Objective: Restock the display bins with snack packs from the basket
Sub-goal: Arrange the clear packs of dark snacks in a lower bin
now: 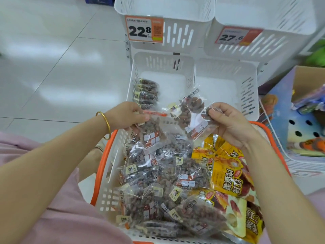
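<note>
Left hand (126,115) pinches clear nut pack (151,132) above basket (105,173) far rim; right hand (230,124) pinches second clear pack (191,111), also above far rim. Best: carry both past basket, stand upright against packed row (146,95) in bin (163,66) just beyond basket. Count: 4 white bins (175,7), 2 price tags (144,29), 2 packs held, about 5 binned.
</note>
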